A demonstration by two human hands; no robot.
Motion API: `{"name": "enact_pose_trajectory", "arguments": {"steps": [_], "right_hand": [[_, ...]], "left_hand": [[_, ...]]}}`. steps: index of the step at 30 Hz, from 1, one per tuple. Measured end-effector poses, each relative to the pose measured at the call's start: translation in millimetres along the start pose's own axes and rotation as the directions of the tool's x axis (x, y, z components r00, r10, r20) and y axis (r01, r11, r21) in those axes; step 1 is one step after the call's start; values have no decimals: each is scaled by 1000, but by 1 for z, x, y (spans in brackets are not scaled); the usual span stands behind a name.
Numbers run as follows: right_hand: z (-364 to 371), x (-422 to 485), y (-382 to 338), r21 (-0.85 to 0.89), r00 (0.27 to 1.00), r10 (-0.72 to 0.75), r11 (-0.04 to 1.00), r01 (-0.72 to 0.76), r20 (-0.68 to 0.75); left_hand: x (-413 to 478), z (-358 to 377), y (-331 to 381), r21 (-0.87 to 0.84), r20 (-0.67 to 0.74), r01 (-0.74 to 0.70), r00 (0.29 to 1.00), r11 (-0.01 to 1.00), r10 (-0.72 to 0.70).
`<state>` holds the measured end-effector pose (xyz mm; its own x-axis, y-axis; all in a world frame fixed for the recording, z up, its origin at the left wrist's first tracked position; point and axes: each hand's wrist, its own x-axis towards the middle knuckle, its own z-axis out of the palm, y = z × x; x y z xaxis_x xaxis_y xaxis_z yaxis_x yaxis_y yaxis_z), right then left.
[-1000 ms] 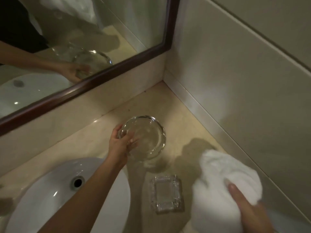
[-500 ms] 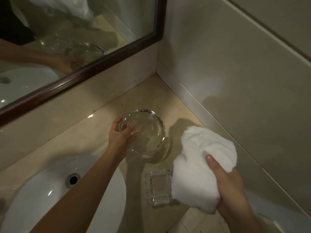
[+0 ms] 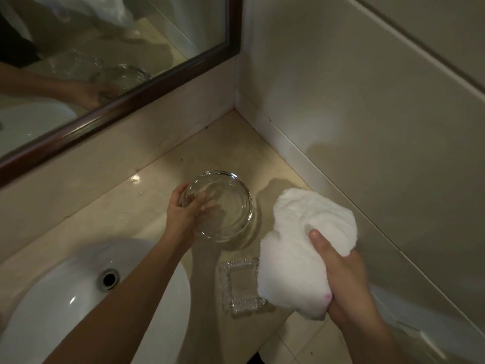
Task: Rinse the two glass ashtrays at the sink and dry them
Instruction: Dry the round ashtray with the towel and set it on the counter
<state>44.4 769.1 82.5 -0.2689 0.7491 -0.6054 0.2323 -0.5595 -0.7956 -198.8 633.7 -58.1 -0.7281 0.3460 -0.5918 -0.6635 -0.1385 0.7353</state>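
My left hand [image 3: 183,215] grips the left rim of a round clear glass ashtray [image 3: 225,208], held tilted just above the beige counter [image 3: 147,195]. A bunched white towel [image 3: 301,248] is clutched in my right hand [image 3: 341,274], right beside the round ashtray and close to touching it. On the counter near its front edge lies a square cut-glass ashtray [image 3: 241,287], partly covered by the towel's lower left edge.
A white oval sink [image 3: 52,311] with an overflow hole [image 3: 109,278] fills the lower left. A dark-framed mirror [image 3: 131,106] runs along the back wall. Tiled walls meet in the corner [image 3: 236,109] behind the counter.
My right hand has lifted the towel up and leftward, from the lower right to beside the round ashtray. The left hand keeps the round ashtray almost still.
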Motion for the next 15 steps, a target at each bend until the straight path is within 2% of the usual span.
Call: {"name": "enact_pose_trajectory", "arguments": {"steps": [4,11,13,15], "right_hand": [[-3,1,3,-3,1000,13,1000,-13,-11],[-6,0,5,-8,1000,27,1000,-26,2],[-7,-1,5,-6,1000,23,1000,-23,5],[-8,-3,6,-10,1000,25,1000,-25,10]], "left_hand": [[2,-1,-4,39,-20,-36,999,999,36],[9,-8,-6,295,-69,-65,994,953,89],[11,-11,-4,530,-79,-89,985,843,153],[12,-11,0,738,-40,-116,976,665,214]]}}
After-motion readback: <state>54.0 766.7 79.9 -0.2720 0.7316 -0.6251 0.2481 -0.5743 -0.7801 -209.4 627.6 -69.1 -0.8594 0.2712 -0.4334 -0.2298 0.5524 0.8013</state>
